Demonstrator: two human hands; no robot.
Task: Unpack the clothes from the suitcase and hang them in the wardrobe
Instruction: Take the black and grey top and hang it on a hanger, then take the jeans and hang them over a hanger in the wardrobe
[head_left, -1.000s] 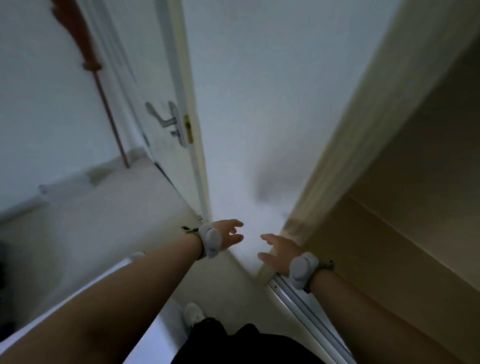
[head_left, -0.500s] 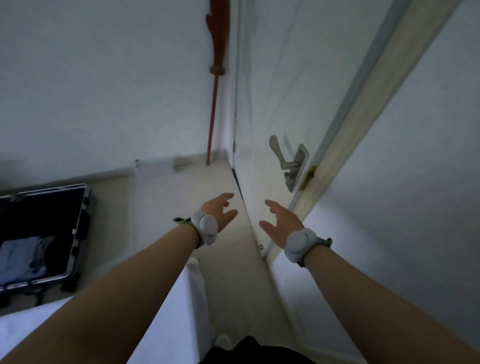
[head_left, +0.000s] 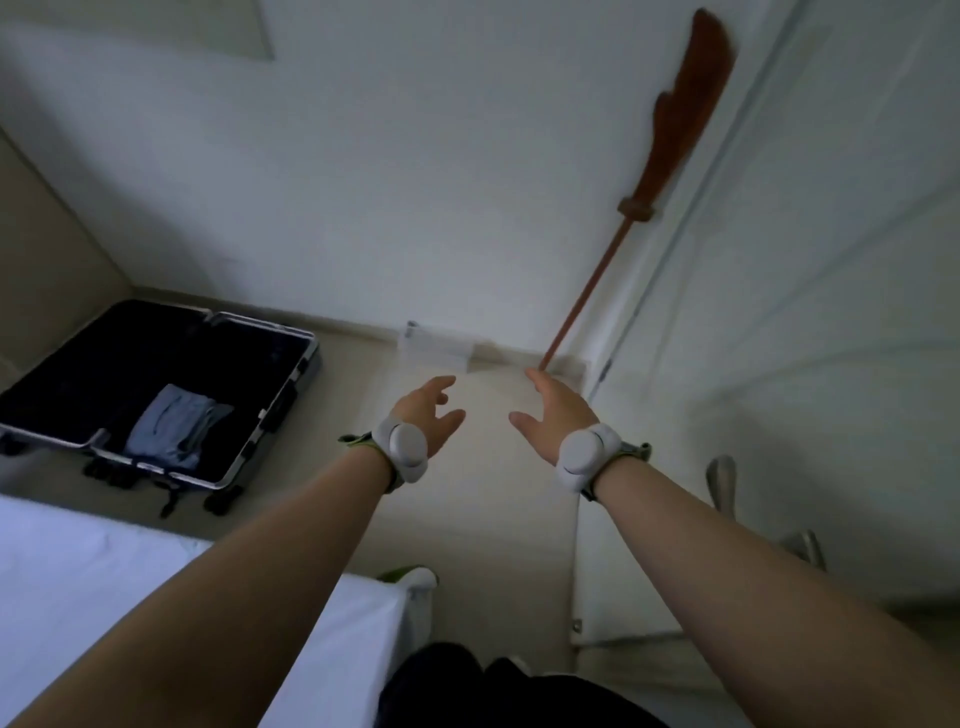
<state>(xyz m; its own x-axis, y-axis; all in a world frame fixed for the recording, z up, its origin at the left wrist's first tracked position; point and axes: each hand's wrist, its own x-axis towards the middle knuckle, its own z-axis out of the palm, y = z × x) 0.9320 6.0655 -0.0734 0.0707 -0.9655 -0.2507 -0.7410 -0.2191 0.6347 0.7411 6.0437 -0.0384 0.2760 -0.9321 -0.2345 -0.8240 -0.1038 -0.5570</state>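
Head view: I am seeing left grip (head_left: 426, 410) and right grip (head_left: 558, 415) both released, holding nothing, mid-frame. Folded clothes (head_left: 174, 434) are lying in the open suitcase (head_left: 104, 374), middle left. Judging: fetching step; next needs reaching lower left.

black suitcase (head_left: 171, 364), blue-grey folded clothes (head_left: 174, 423), white bed sheet (head_left: 130, 597), reddish-brown broom (head_left: 670, 150)

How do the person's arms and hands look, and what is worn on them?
Both forearms are bare, without sleeves. The left hand and right hand wear no gloves. Each wrist carries a rounded pale grey device: the left device on a green-edged strap, the right device on a dark strap.
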